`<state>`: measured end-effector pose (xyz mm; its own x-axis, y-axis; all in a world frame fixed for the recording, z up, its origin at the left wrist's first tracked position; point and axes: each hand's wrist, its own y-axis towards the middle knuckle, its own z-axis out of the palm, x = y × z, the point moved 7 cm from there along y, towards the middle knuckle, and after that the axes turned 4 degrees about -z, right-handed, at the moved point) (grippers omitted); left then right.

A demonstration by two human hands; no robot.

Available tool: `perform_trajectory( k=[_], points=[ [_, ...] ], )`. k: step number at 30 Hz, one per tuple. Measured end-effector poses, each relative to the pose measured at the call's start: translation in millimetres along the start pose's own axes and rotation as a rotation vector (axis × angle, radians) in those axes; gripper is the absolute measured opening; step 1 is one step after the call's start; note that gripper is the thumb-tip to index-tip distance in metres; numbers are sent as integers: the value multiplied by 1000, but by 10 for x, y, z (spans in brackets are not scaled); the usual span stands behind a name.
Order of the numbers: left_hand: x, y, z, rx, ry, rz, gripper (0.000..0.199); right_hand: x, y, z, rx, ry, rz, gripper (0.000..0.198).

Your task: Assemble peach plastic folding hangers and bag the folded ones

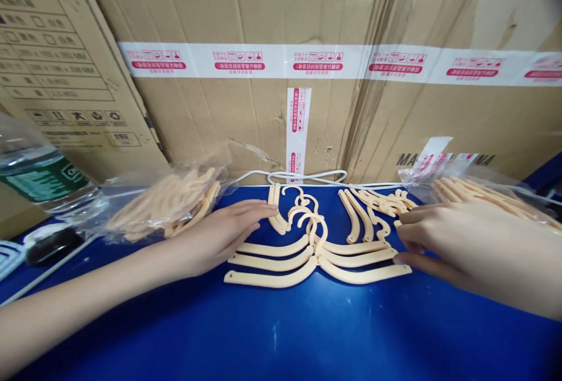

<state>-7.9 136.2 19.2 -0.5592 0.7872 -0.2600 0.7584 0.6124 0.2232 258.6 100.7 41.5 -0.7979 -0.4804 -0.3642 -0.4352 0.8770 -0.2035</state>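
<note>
Three cream plastic hangers [272, 279], with curved arms and hooks, lie overlapped on a blue surface [281, 334]. My left hand [232, 232] is over their left side, fingers stretched out, fingertips at a small stack of loose hanger arms [274, 211]; I cannot tell whether they touch. At the right ends of the hangers is my right hand [443, 243], its fingers bent and its thumb apart from them. The thumb tip is by the hanger ends. Just beyond lie loose hanger arms [351, 217] and a pile of hanger parts [381, 201], partly hidden by the right hand.
Clear plastic bags of cream hanger parts lie at left [175, 199] and right [478, 194]. A water bottle [44, 176] and a dark object [52, 246] are far left. A white cable [302, 175] runs along the back, before taped cardboard boxes [246, 112].
</note>
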Motion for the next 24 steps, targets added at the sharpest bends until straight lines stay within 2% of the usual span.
perform_trajectory(
  k=[6,12,16,19,24],
  points=[
    [26,-11,-1,-10,-4,55,51,-66,38,8,-64,46,-38,30],
    [105,-22,47,-15,-21,36,50,-144,31,-36,-97,65,-14,23],
    [89,-30,48,-41,-25,72,50,-192,47,-20,-7,84,-8,21],
    [66,-23,52,-11,16,69,50,-255,67,19,56,89,-21,16],
    [34,1,27,12,36,74,49,-323,136,-19,-60,123,-34,18]
  ],
)
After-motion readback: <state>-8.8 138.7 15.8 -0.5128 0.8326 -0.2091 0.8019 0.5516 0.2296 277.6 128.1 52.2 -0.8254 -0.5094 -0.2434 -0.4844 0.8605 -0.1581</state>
